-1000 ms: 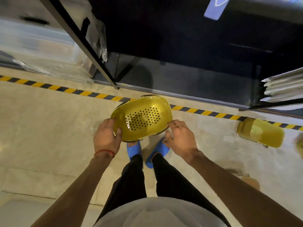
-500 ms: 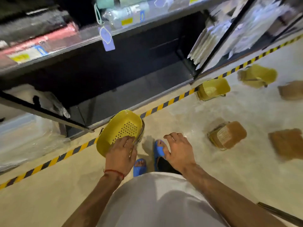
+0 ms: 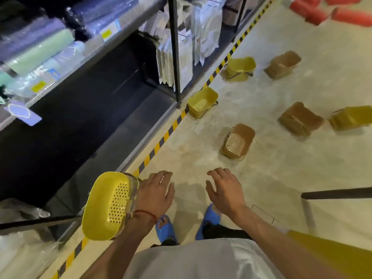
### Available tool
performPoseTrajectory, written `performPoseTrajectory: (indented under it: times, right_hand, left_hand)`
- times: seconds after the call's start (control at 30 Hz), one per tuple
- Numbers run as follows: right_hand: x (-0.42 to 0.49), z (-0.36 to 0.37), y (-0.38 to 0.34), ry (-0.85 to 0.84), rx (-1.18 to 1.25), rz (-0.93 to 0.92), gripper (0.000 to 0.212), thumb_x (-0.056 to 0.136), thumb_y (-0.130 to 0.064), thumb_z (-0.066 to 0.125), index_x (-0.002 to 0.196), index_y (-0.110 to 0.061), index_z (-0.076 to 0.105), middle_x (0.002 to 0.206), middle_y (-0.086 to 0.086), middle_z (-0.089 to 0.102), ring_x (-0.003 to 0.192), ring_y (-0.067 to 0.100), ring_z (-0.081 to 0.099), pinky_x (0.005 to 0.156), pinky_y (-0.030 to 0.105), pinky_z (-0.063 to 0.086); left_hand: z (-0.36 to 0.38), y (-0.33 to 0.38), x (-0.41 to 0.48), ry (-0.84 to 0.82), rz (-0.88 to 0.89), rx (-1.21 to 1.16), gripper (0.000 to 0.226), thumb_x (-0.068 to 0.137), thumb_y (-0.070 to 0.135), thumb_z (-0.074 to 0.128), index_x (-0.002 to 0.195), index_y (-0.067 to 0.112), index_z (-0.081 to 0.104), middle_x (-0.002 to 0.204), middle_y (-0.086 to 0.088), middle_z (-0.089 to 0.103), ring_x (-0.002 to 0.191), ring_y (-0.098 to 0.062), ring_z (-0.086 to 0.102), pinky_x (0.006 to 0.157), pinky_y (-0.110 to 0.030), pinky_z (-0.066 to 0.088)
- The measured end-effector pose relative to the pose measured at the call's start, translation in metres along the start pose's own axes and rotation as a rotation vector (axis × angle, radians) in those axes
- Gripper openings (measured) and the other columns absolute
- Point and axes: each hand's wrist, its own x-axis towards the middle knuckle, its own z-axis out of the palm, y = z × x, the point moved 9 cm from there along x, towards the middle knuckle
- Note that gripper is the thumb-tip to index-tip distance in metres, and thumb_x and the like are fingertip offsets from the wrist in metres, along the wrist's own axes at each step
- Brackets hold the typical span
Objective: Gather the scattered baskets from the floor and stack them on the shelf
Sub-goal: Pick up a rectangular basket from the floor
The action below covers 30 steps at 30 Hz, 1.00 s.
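Note:
A yellow perforated basket point(image 3: 108, 206) hangs upside down in the air at the thumb side of my left hand point(image 3: 155, 194). That hand's fingers point forward, and its thumb is hidden behind the basket. My right hand point(image 3: 223, 190) hovers open over the floor and holds nothing. Several baskets lie overturned on the floor ahead: a yellow one point(image 3: 202, 102) by the shelf post, a brown one point(image 3: 237, 140) nearest me, another yellow point(image 3: 239, 68) and more brown ones point(image 3: 300, 118) farther off. The dark bottom shelf point(image 3: 112, 125) is on my left.
Yellow-black tape point(image 3: 161, 139) runs along the shelf's foot. Packaged goods fill the upper shelf and the bay beyond the black post point(image 3: 175, 57). Red rolls point(image 3: 330, 11) lie far right. A black bar point(image 3: 338, 193) and a yellow object point(image 3: 332, 254) stand at my right.
My right hand let go of the yellow basket, and my left hand now carries it alone, lower and to the left. The view turned right along the aisle, revealing more baskets.

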Motion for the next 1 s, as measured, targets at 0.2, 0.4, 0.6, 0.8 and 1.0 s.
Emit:
performPoseTrajectory:
  times: [0.2, 0.4, 0.6, 0.8, 1.0]
  right_hand:
    - [0.024, -0.04, 0.103, 0.028, -0.018, 0.073, 0.031, 0.095, -0.033, 0.056, 0.119, -0.017, 0.068, 0.11, -0.001, 0.066, 0.099, 0.023, 0.059, 0.079, 0.039, 0.054]
    - [0.045, -0.068, 0.195, 0.027, -0.035, 0.19, 0.032, 0.097, -0.037, 0.052, 0.121, -0.02, 0.066, 0.115, -0.001, 0.065, 0.106, 0.023, 0.056, 0.087, 0.038, 0.052]
    - [0.095, -0.086, 0.252, 0.051, -0.004, 0.247, 0.031, 0.097, -0.034, 0.054, 0.121, -0.019, 0.067, 0.116, 0.0, 0.066, 0.108, 0.023, 0.057, 0.089, 0.038, 0.051]
    - [0.169, -0.112, 0.304, 0.069, -0.019, 0.216, 0.027, 0.099, -0.034, 0.055, 0.118, -0.019, 0.067, 0.114, 0.0, 0.066, 0.108, 0.026, 0.058, 0.087, 0.041, 0.053]
    - [0.248, -0.137, 0.357, 0.003, -0.106, 0.167, 0.032, 0.102, -0.039, 0.048, 0.116, -0.017, 0.067, 0.113, 0.002, 0.066, 0.105, 0.024, 0.056, 0.087, 0.039, 0.05]
  left_hand:
    - [0.014, 0.092, 0.065, 0.032, 0.068, -0.017, 0.039, 0.092, 0.035, 0.048, 0.121, 0.017, 0.068, 0.119, 0.0, 0.068, 0.105, -0.023, 0.063, 0.086, -0.038, 0.055]
    - [0.033, 0.163, 0.127, 0.014, 0.114, 0.004, 0.041, 0.093, 0.037, 0.045, 0.123, 0.018, 0.067, 0.12, 0.001, 0.067, 0.103, -0.023, 0.063, 0.082, -0.036, 0.053]
    - [0.052, 0.206, 0.187, -0.019, 0.129, 0.021, 0.037, 0.093, 0.035, 0.052, 0.125, 0.02, 0.065, 0.12, 0.004, 0.067, 0.103, -0.018, 0.062, 0.085, -0.034, 0.052]
    - [0.072, 0.233, 0.285, 0.004, 0.146, 0.006, 0.043, 0.091, 0.036, 0.045, 0.12, 0.016, 0.068, 0.115, 0.0, 0.069, 0.098, -0.023, 0.065, 0.079, -0.036, 0.054]
    - [0.087, 0.26, 0.377, 0.045, 0.114, -0.034, 0.029, 0.091, 0.028, 0.056, 0.116, 0.015, 0.067, 0.108, -0.001, 0.068, 0.092, -0.025, 0.062, 0.071, -0.036, 0.05]
